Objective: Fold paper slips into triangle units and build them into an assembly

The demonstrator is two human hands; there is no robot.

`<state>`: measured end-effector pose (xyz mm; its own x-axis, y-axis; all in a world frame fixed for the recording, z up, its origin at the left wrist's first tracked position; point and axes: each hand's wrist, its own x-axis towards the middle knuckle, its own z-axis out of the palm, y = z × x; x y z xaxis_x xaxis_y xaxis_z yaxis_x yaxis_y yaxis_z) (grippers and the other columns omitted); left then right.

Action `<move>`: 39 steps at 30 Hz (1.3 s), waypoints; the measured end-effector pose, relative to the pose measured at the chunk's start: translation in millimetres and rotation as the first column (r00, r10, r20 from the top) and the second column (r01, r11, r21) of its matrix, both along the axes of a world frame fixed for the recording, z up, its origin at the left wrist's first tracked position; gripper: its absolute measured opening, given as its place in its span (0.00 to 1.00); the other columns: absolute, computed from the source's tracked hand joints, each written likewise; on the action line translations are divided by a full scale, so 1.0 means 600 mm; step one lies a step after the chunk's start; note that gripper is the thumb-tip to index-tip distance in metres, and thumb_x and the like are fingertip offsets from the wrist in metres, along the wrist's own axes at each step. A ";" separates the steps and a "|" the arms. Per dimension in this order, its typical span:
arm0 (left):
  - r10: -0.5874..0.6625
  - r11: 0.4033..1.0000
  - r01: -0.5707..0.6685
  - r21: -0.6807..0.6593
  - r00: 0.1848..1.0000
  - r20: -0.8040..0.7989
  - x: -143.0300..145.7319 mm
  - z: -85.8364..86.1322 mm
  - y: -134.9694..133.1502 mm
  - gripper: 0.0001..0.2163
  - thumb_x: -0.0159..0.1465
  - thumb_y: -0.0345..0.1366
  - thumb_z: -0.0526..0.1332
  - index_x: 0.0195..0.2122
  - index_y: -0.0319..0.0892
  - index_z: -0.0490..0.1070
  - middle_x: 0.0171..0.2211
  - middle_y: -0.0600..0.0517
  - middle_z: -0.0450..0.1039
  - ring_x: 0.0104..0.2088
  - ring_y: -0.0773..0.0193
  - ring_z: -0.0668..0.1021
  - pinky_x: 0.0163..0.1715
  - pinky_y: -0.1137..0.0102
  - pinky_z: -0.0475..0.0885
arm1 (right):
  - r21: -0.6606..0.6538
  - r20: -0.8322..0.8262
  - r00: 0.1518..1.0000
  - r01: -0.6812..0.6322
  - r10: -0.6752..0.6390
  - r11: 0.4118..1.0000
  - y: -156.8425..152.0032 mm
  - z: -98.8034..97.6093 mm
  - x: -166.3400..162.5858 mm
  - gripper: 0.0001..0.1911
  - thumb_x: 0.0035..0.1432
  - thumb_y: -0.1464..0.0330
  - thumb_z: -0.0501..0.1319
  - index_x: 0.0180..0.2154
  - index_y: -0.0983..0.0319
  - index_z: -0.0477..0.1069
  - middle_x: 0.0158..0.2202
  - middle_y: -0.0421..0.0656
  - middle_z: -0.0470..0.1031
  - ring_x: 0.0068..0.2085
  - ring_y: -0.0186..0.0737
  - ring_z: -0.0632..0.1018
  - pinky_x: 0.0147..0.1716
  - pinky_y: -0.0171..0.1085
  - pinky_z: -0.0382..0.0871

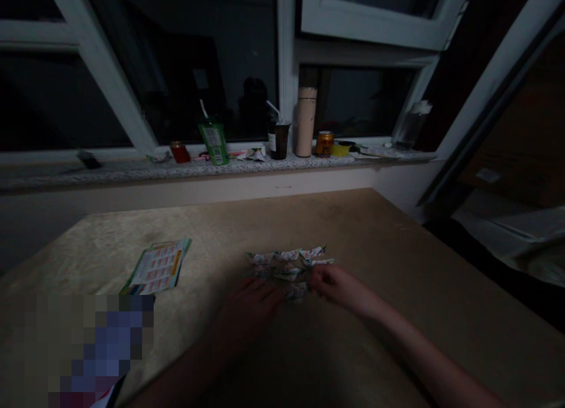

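Seven folded paper pieces (286, 273), at least, show on my feed, clustered on the desk (379, 249). I see the left hand (253, 302) extended, open, beside them; the right hand (330, 284) curls at their right edge, its grip unclear to me. One printed leaflet (159, 265) lies left, lettering unreadable.

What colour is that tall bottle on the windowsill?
The tall bottle is a pale peachy beige; the head view shows it best.

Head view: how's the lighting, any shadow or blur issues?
Head view: dim overall; tabletop brighter at left, dark shadow around the left hand; window nearly black with faint reflections; print on the small folded pieces too soft to read; lower-left corner pixelated.
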<state>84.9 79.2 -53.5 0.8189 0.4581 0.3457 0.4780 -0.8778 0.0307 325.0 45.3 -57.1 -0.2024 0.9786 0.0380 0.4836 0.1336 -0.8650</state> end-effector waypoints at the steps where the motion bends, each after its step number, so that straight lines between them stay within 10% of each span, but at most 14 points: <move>1: -0.011 1.000 0.011 0.017 1.000 -0.015 0.002 0.000 0.005 0.11 0.66 0.28 0.54 0.45 0.44 0.73 0.38 0.49 0.78 0.39 0.56 0.77 0.44 0.61 0.67 | 0.017 0.024 1.000 0.018 -0.018 1.000 0.002 -0.004 0.002 0.06 0.51 0.76 0.54 0.24 0.62 0.64 0.21 0.36 0.64 0.23 0.31 0.64 0.21 0.29 0.52; 39: -0.028 0.974 0.055 0.219 0.992 -0.123 0.005 0.000 0.029 0.16 0.63 0.19 0.54 0.46 0.40 0.73 0.41 0.47 0.78 0.42 0.52 0.76 0.48 0.54 0.62 | 0.167 0.201 0.959 0.168 -0.200 0.972 0.013 -0.020 -0.008 0.08 0.54 0.70 0.57 0.23 0.62 0.65 0.20 0.36 0.64 0.24 0.33 0.66 0.23 0.31 0.52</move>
<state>88.1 96.7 -53.8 0.8768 0.3456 0.3343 0.4294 -0.8756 -0.2212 320.0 52.9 -69.1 -0.0388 0.9864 0.1596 0.6839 0.1426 -0.7155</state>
